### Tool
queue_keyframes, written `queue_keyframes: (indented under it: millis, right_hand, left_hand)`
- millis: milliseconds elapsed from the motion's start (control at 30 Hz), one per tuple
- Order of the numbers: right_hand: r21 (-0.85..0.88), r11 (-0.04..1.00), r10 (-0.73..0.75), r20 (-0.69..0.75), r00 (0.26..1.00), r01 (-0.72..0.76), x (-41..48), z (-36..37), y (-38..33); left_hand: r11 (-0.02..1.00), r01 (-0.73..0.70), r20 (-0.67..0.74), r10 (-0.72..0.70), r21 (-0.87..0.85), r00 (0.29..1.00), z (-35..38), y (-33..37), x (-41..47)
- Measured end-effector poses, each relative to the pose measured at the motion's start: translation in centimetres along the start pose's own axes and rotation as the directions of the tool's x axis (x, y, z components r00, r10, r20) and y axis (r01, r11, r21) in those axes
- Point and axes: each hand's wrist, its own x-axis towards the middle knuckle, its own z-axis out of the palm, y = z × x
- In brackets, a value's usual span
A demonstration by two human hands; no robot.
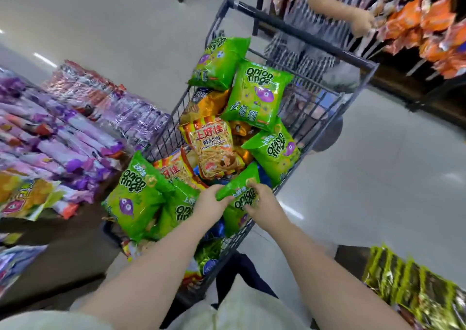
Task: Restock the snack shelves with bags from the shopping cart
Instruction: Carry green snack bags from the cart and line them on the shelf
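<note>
A dark wire shopping cart [306, 33] stands in the aisle, heaped with green onion rings bags and orange prawn cracker bags [213, 148]. Both my hands reach into its near end. My left hand [210, 202] and my right hand [261, 201] both grip one green onion rings bag [239, 190] near its top edge, my left from the left side and my right from the right. Another green bag [135, 196] leans over the cart's near left corner.
A low shelf of purple snack bags [63, 138] runs along the left. Orange bags hang on a rack [426, 24] at top right, where another person in a striped garment [325, 9] reaches in. Green-gold bags [413, 287] lie at bottom right. Grey floor lies right of the cart.
</note>
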Motion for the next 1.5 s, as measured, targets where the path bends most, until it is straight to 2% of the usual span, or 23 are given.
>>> queue_keyframes:
  millis: [167,400,467,533,600,700,800,900,1067,1267,1367,1500]
  right_hand:
    - [0.091,0.995,-0.033,0.014,0.999,0.031,1.6,-1.2,0.8]
    - [0.324,0.945,-0.05,0.29,0.956,-0.049,3.5,-3.7,-1.0]
    - [0.368,0.925,-0.057,0.392,0.918,-0.1,4.0,-4.1,-2.4]
    - [0.384,0.91,-0.068,0.515,0.855,-0.159,4.2,-3.8,-4.2]
    - [0.427,0.871,-0.098,0.638,0.764,-0.245,4.3,-2.3,-5.8]
    - [0.439,0.848,-0.154,0.74,0.655,-0.297,3.6,0.8,-8.6]
    - [0.45,0.845,-0.177,0.743,0.645,-0.287,2.1,4.0,-11.9]
    - [0.484,0.849,-0.24,0.709,0.663,-0.21,-0.1,7.3,-15.2]
    - [0.507,0.857,-0.338,0.695,0.635,-0.099,-5.2,13.1,-20.3]
    - [0.477,0.879,-0.428,0.765,0.481,0.024,-15.8,24.0,-26.4]
    - [0.477,0.877,-0.46,0.801,0.385,0.056,-23.2,30.1,-29.1]
    - [0.48,0.872,-0.487,0.826,0.284,0.098,-33.5,37.7,-33.3]
  left_hand:
    - [0.995,0.003,-0.102,-0.013,-0.096,0.995,-1.2,-0.5,-0.7]
    - [0.934,0.07,-0.091,-0.109,-0.35,0.99,-7.9,-3.1,-1.2]
    - [0.861,0.07,-0.108,-0.144,-0.504,0.984,-9.7,-3.8,-2.0]
    - [0.709,0.069,-0.107,-0.201,-0.702,0.974,-11.2,-3.9,-3.3]
    - [0.565,0.025,-0.145,-0.254,-0.825,0.956,-12.3,-5.1,-4.4]
    - [0.39,-0.09,-0.227,-0.32,-0.916,0.92,-13.1,-7.2,-7.0]
    - [0.242,-0.17,-0.258,-0.398,-0.955,0.88,-13.8,-10.0,-10.5]
    - [0.192,-0.193,-0.261,-0.444,-0.962,0.857,-14.2,-13.8,-14.7]
    - [0.207,-0.215,-0.289,-0.463,-0.954,0.838,-13.4,-18.9,-23.7]
    - [0.279,-0.36,-0.451,-0.649,-0.89,0.613,-11.9,-26.6,-36.6]
    - [0.263,-0.445,-0.469,-0.759,-0.856,0.452,-12.2,-31.3,-44.0]
    - [0.31,-0.503,-0.51,-0.795,-0.807,0.329,-12.9,-38.0,-54.2]
